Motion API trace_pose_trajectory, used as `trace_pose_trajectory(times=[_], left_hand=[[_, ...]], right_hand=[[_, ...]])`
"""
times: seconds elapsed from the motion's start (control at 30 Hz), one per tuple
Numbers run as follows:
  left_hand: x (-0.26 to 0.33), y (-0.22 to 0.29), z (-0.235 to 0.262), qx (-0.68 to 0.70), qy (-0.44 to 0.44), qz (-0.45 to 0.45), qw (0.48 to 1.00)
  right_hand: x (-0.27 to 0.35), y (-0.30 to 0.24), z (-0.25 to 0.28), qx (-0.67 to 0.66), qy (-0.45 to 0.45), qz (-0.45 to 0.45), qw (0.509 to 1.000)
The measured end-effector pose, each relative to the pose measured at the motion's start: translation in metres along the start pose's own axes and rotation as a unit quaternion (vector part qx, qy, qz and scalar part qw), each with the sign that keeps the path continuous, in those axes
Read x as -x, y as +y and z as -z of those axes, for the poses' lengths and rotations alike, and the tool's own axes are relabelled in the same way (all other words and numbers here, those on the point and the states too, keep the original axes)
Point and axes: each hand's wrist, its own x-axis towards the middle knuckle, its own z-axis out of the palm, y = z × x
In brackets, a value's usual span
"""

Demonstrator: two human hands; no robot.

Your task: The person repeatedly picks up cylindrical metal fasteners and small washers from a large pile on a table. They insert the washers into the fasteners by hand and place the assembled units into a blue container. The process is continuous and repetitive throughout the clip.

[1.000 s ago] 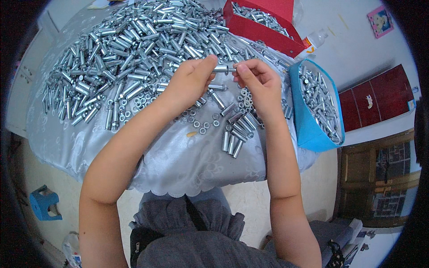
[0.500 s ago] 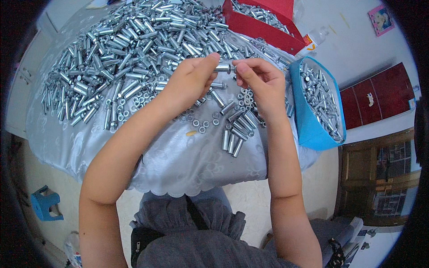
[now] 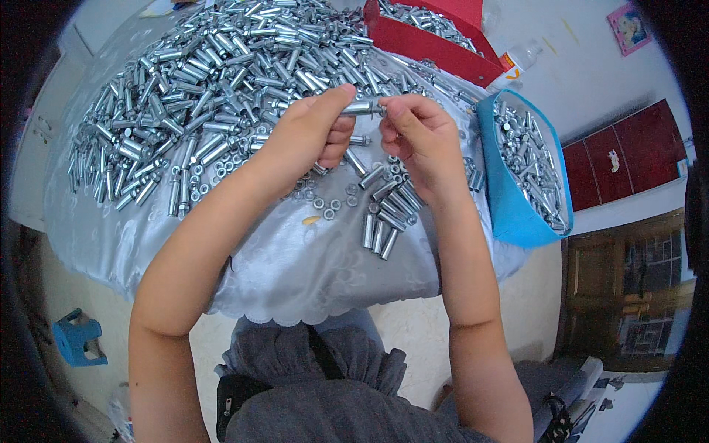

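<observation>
At the far left a small blue stool (image 3: 77, 338) is seen on the floor, well apart from the work. On the table, covered by a silvery cloth (image 3: 295, 258), a broad heap of metal sleeves (image 3: 214, 81) is spread across the left and middle. The left hand (image 3: 310, 136) is raised above the cloth, its thumb and fingers closed around one end of a single metal sleeve (image 3: 362, 108), which is held roughly level between the two hands, above the loose pieces. The other end is pinched by the fingertips of the right hand (image 3: 421, 140), so the piece is grasped from both sides. Beneath the hands a scatter of small nuts (image 3: 329, 205) and a short row of sleeves (image 3: 380, 232) are laid on the cloth. The held piece is judged to be rigid, light for one hand, and smooth enough to slip or roll if gripped loosely; a firm pinch around the barrel near each end is judged the surest hold, as a round plated surface offers little friction. Nothing fragile is involved, though small parts would be easily dropped and lost among the others. Farther right a red box (image 3: 436, 48) and a blue bin (image 3: 509, 199), both filled with similar metal pieces, are placed at the table's edge.
</observation>
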Motion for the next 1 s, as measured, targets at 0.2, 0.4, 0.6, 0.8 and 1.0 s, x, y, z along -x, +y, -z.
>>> trace_pose_trajectory(times=[0.2, 0.4, 0.6, 0.8, 1.0], left_hand=[[0.004, 0.0, -0.002, -0.006, -0.065, 0.013, 0.998], [-0.001, 0.0, 0.007, 0.051, -0.09, 0.014, 0.995], [-0.005, 0.009, 0.016, 0.182, -0.105, -0.058, 0.976], [-0.004, 0.01, 0.016, 0.195, -0.098, -0.045, 0.975], [-0.004, 0.009, 0.017, 0.19, -0.098, -0.035, 0.976]], right_hand=[[0.004, -0.007, 0.009, -0.19, -0.127, -0.156, 0.961], [0.005, -0.011, 0.002, -0.019, -0.059, -0.004, 0.998], [0.008, -0.015, 0.014, 0.496, -0.225, 0.168, 0.822], [0.012, -0.006, 0.015, 0.547, -0.289, 0.099, 0.779], [0.01, -0.003, 0.015, 0.523, -0.308, 0.073, 0.791]])
